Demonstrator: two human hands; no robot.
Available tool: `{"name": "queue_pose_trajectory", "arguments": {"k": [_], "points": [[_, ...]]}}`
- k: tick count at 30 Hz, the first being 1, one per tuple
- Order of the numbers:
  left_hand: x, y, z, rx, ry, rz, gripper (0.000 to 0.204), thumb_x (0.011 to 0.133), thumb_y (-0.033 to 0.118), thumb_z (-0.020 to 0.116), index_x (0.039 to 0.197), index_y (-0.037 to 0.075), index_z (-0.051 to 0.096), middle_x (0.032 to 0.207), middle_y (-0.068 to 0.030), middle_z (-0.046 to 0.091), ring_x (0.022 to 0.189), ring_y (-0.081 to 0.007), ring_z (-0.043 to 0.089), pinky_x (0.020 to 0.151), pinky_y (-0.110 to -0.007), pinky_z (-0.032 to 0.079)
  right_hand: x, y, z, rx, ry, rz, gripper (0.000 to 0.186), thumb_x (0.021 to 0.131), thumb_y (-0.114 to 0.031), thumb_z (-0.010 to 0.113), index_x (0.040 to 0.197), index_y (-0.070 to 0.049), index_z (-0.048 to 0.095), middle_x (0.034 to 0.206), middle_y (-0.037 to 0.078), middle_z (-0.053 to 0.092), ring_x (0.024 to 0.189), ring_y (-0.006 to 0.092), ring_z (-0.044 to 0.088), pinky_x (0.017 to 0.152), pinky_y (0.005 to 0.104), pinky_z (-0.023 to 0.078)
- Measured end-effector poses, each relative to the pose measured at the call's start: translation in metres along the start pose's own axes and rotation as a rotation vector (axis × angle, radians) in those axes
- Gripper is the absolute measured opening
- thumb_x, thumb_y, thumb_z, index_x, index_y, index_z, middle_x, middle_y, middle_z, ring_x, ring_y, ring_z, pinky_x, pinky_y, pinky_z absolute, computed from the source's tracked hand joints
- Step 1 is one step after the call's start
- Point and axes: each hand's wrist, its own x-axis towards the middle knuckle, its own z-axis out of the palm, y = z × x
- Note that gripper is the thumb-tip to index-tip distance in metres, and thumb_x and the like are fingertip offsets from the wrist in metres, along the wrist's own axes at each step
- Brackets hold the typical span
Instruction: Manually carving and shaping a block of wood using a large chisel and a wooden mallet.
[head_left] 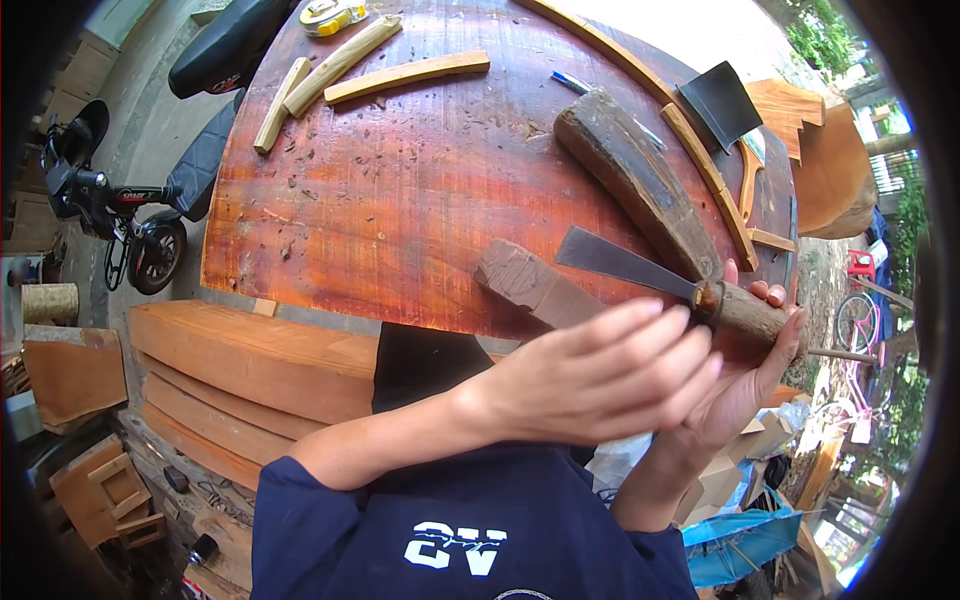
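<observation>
My right hand [735, 385] holds a wood chisel by its thick, round wooden handle [750, 318], thumb along the near side and fingertips showing beyond it. Its flat dark blade [620, 265] points left over the table. My left hand [610, 375] reaches across from the left, fingers apart and bent a little, close to where blade meets handle; whether it touches the chisel I cannot tell. Below the blade a brown, rough rectangular block [530, 280] lies at the table edge, partly hidden by my left hand. Just beyond lies a heavy, worn, dark wooden block [635, 180], narrowing toward the chisel.
On the reddish wooden table [400, 210] lie several wood strips [405, 77], a yellow tape measure [330, 15], a blue pen [570, 82], a black dustpan-like piece [720, 105] and wood chips. Stacked curved boards [250, 345] are at the near left. A motorbike [150, 200] stands left.
</observation>
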Motion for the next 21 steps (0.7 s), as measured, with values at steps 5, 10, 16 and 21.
{"name": "queue_pose_trajectory", "arguments": {"k": [5,10,16,21], "points": [[-0.03,0.016,0.001,-0.06,-0.266,-0.166,0.04,0.093,0.031,0.065,0.128,0.015,0.058,0.131,-0.0094,0.062,0.128,-0.0251,0.058,0.114,-0.041,0.044,0.007,0.003,-0.001,-0.144,-0.027,-0.074,0.033,0.108,-0.033,0.056,0.113,0.0,0.059,0.111,0.009,0.06,0.108,0.0183,0.061,0.113,0.0546,0.05],[-0.022,0.015,0.021,-0.239,-0.224,-0.213,0.052,0.086,0.029,0.068,0.132,0.018,0.046,0.15,-0.0189,0.043,0.141,-0.0386,0.042,0.118,-0.048,0.039,-0.002,0.006,0.009,-0.084,-0.087,-0.005,0.032,0.106,-0.032,0.059,0.114,-0.001,0.06,0.112,0.008,0.062,0.11,0.0181,0.062,0.118,0.0542,0.046],[-0.017,0.019,0.033,-0.137,0.063,-0.099,0.048,0.089,0.023,0.069,0.131,0.018,0.048,0.144,-0.0152,0.051,0.137,-0.0334,0.048,0.115,-0.044,0.044,0.0,0.004,0.005,-0.103,0.015,-0.034,0.035,0.107,-0.034,0.057,0.111,0.0,0.061,0.111,0.009,0.061,0.107,0.0184,0.063,0.11,0.0531,0.053],[0.019,0.003,0.028,0.135,-0.02,-0.191,0.052,0.087,0.025,0.068,0.134,0.004,0.057,0.129,-0.012,0.063,0.119,-0.0265,0.061,0.109,-0.041,0.045,-0.011,0.012,0.009,-0.074,0.003,0.051,0.033,0.106,-0.034,0.06,0.114,-0.002,0.059,0.113,0.007,0.062,0.108,0.0175,0.065,0.102,0.0427,0.056]]}}
